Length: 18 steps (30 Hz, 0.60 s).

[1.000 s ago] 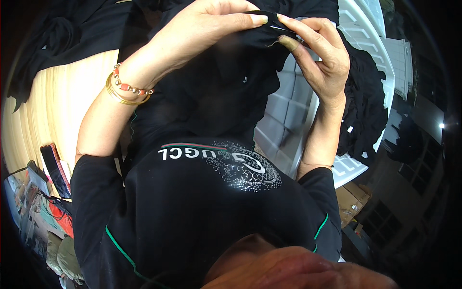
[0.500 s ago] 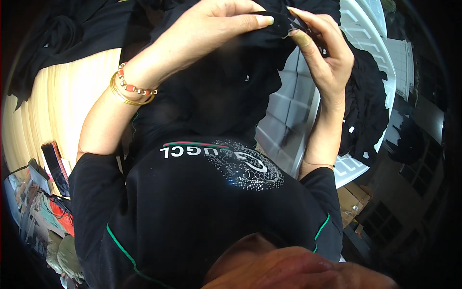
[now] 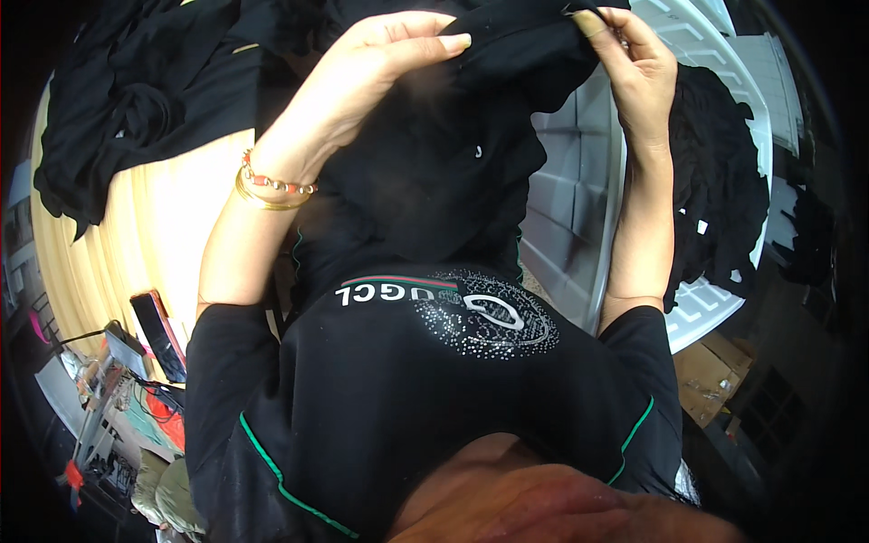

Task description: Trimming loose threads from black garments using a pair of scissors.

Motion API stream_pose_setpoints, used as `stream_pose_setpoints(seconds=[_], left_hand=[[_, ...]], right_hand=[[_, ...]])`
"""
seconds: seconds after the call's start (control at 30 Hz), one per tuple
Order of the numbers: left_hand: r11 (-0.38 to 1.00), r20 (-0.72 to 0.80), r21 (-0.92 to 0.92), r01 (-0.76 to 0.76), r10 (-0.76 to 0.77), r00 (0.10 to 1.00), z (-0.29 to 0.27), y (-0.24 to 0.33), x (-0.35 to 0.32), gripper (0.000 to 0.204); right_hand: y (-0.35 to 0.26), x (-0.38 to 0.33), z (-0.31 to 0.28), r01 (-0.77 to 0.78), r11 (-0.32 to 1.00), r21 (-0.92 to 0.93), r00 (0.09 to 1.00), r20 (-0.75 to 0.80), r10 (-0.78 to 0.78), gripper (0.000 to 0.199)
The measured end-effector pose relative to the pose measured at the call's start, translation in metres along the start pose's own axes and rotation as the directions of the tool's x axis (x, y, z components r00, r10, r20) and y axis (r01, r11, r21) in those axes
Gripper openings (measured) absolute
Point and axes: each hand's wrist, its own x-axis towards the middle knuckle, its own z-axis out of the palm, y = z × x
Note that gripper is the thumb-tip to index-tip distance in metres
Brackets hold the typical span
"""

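The black cloth (image 3: 534, 50) lies between twelve and one o'clock, matte and softly creased, spread between my hands. My left hand (image 3: 385, 54), just before twelve, pinches it between thumb and fingers; my right hand (image 3: 638, 68), between one and two, has thumb and forefinger closed on its far edge. My left forearm slants inward; my right stands nearly upright.

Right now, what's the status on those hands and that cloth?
Left hand and right hand gripping black cloth. Cloth spread between them. White plastic bin to the right.
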Motion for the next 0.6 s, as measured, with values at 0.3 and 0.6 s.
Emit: stream_pose_setpoints(seconds=[0.3,0.6], left_hand=[[0.995,0.034,0.045,-0.092,0.091,0.995,0.012,0.006,-0.008,0.026],[0.943,0.083,0.268,-0.195,0.179,0.980,0.010,0.003,-0.011,0.027]], right_hand=[[-0.033,0.010,0.082,0.065,0.186,-0.980,0.936,0.124,0.330,0.037],[-0.026,0.011,0.083,0.114,0.261,-0.959,0.909,0.207,0.362,0.037]])
